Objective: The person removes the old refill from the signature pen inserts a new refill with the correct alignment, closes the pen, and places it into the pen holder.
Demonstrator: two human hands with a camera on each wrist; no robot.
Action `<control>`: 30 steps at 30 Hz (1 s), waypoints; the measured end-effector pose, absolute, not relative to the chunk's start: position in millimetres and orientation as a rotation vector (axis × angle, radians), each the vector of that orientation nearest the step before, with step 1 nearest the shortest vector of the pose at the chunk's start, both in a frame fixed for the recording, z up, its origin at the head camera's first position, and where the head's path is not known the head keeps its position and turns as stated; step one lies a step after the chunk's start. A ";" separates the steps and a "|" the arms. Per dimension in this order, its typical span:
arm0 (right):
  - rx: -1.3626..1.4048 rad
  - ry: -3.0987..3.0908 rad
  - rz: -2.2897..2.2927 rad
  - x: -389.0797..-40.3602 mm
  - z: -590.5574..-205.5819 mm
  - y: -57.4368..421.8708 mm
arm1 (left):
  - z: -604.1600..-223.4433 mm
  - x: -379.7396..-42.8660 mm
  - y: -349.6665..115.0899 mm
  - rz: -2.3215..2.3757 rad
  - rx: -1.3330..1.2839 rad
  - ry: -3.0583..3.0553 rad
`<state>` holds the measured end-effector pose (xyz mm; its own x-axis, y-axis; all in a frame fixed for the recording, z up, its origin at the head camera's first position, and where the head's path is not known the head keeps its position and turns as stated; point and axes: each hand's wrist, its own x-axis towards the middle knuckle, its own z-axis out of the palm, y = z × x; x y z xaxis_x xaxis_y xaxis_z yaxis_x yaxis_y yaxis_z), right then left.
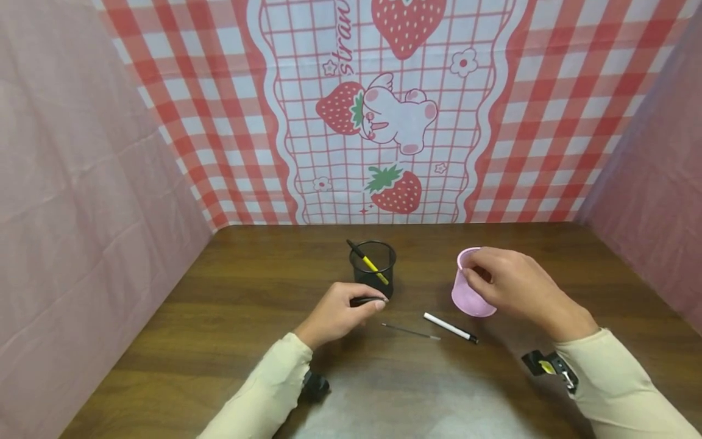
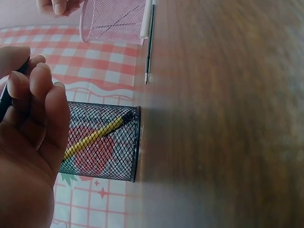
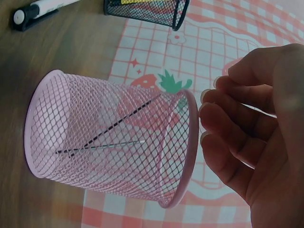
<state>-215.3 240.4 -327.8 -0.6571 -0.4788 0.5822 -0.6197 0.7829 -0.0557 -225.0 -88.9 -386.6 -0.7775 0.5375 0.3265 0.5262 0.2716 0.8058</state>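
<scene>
My left hand (image 1: 336, 312) grips a slim black pen-like barrel (image 1: 366, 300) between thumb and fingers, in front of the black mesh cup (image 2: 121, 164). Most of the barrel is covered by the fingers. A yellow pen with a black end (image 1: 371, 266) leans inside that cup. Over the rim of the pink mesh cup (image 3: 35, 128), my right hand (image 1: 510, 280) hovers with fingers loosely bent and nothing visible between them. Two thin sticks like pen refills (image 3: 121, 118) lie inside the pink cup, seen through its mesh in the right wrist view.
On the wooden table (image 1: 230, 341), a thin pen refill (image 1: 410, 331) and a white marker with a black end (image 1: 450, 327) lie between the hands. A strawberry-print cloth (image 1: 384, 122) hangs behind, with pink cloth at both sides.
</scene>
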 end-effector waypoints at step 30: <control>0.787 -2.472 0.370 -229.0 -340.7 250.8 | -387.5 -225.8 -88.1 1.569 1.047 2.493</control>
